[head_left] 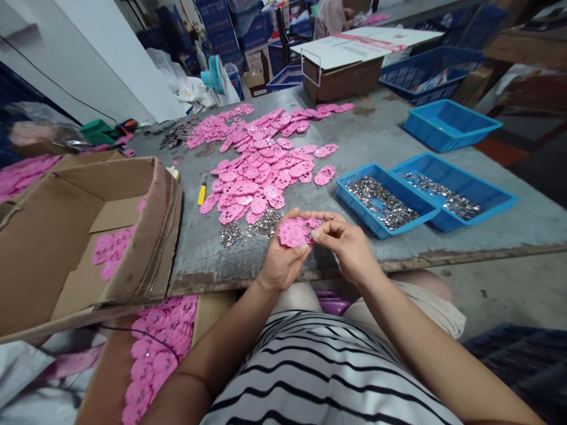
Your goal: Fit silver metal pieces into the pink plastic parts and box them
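Both hands hold one flat pink plastic piece point(296, 231) above the near edge of the grey table point(385, 136). My left hand point(280, 258) cups it from below with fingers closed round its left side. My right hand point(344, 243) pinches its right end between thumb and fingers. Just beyond the hands lies a small heap of tiny silver metal parts point(254, 227). A large spread of the same pink pieces point(261, 162) covers the middle of the table.
Two blue trays of silver parts point(383, 200) point(452, 192) sit right of the hands, an empty blue tray point(449, 121) farther back. An open cardboard box point(84, 236) with pink pieces stands at left, another box point(155, 354) below it. A yellow-handled tool point(202, 191) lies on the table.
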{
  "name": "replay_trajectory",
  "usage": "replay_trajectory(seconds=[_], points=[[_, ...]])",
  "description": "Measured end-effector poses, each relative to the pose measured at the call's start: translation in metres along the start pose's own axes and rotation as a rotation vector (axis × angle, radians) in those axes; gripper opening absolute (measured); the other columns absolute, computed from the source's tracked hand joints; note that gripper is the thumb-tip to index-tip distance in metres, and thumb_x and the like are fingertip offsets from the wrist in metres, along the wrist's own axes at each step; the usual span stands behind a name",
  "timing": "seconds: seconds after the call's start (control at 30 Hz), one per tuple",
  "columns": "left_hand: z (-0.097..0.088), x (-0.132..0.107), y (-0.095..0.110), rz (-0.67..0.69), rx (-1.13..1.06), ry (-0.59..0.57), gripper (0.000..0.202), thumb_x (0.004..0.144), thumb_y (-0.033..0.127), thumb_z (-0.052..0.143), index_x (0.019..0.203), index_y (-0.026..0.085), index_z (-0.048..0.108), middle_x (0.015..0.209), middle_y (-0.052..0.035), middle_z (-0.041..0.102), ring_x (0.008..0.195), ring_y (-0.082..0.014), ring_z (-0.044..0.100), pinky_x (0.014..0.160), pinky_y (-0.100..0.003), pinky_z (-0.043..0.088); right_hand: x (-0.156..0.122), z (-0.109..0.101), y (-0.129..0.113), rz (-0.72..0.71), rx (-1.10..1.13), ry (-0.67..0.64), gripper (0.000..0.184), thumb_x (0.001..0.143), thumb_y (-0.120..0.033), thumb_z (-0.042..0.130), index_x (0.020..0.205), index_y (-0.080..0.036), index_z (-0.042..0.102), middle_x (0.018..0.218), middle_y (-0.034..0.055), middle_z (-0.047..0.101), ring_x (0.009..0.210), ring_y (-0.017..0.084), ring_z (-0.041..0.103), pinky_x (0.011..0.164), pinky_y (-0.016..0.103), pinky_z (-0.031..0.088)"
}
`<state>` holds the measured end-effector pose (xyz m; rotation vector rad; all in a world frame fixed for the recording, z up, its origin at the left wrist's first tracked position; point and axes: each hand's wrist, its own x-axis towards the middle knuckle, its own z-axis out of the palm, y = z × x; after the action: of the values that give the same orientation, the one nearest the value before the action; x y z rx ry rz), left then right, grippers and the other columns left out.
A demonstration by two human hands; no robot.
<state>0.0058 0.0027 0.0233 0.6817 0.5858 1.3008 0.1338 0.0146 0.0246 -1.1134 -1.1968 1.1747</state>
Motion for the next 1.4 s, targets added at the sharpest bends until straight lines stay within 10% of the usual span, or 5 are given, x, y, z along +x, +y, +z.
replay_trajectory(seconds=[1.0, 1.4], points=[[-0.007, 0.003, -0.008, 0.168, 0.020, -0.096, 0.049, 0.067, 0.015, 0.077, 0.111, 0.030, 0.060, 0.118, -0.0016, 0.062, 0.122, -0.0186, 0.052, 0.109, -0.037, 0.037, -0.001, 0.015, 0.015, -0.120, 0.000, 0.086, 0.018, 0.067, -0.032, 0.072, 0.063, -0.021, 0.058, 0.092, 0.0038, 0.055, 0.093, 0.020, 0.053, 0.088, 0.035, 0.040], [-0.012, 0.007, 0.000, -0.032, -0.110, 0.114, 0.055, 0.058, 0.002, 0.057, 0.108, 0.024, 0.052, 0.102, -0.0013, 0.066, 0.109, -0.0236, 0.061, 0.096, -0.050, 0.046, -0.003, 0.017, 0.024, 0.022, 0.167, 0.048, 0.021, 0.066, -0.041, 0.075, 0.067, -0.023, 0.064, 0.085, 0.0012, 0.061, 0.091, 0.020, 0.056, 0.091, 0.036, 0.041]])
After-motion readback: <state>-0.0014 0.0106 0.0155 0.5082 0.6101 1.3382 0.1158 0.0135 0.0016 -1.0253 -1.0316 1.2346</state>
